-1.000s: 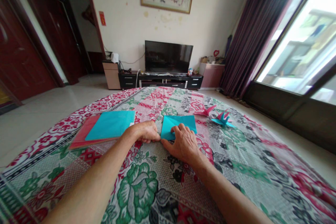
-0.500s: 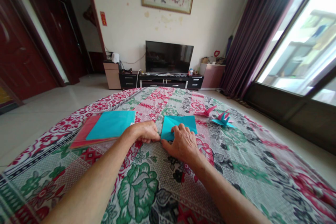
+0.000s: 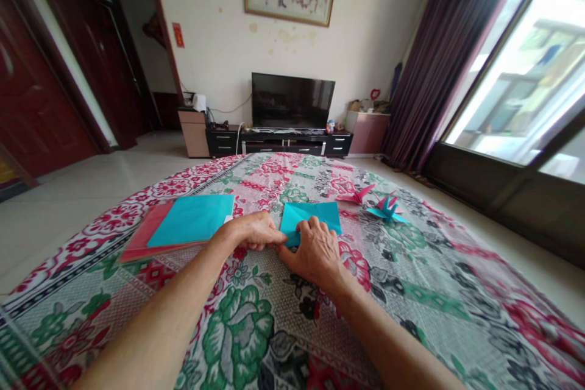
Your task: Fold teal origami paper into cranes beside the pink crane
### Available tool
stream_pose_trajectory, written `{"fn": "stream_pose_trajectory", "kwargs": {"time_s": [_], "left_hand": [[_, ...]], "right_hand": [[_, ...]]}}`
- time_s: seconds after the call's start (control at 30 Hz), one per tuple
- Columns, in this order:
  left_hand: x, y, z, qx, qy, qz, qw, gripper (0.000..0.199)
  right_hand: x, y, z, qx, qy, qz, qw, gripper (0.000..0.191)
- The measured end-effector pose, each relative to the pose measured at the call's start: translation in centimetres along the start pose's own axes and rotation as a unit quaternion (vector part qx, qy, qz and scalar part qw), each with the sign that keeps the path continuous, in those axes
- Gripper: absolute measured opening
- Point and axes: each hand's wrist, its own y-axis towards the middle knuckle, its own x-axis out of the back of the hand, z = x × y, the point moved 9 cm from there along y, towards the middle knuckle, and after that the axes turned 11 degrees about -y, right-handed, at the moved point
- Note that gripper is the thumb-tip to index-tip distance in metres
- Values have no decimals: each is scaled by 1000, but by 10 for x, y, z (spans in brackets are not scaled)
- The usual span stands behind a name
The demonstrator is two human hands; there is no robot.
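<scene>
Nearby, a paper stack (image 3: 192,219) and folded cranes (image 3: 388,213) flank the blue sheet (image 3: 311,213).

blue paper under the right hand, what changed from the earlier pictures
The left hand has moved slightly right, onto the near left corner of the blue paper, which now looks turned up. The right hand, stack and folded birds stayed put.

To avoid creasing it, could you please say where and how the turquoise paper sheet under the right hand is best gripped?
The turquoise paper sheet is probably best pinched at its far edge, from the far side: that straight edge is uncovered, while the right hand rests over its near side and the left hand touches its near-left corner.
</scene>
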Motion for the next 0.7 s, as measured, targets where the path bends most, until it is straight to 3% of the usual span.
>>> {"fn": "stream_pose_trajectory", "kwargs": {"time_s": [0.3, 0.7], "left_hand": [[-2, 0, -6, 16, 16, -14, 1000, 35], [-3, 16, 3, 24, 36, -17, 999, 27]], "right_hand": [[-1, 0, 0, 4, 3, 6, 1000, 43], [2, 0, -1, 15, 7, 10, 1000, 56]]}}
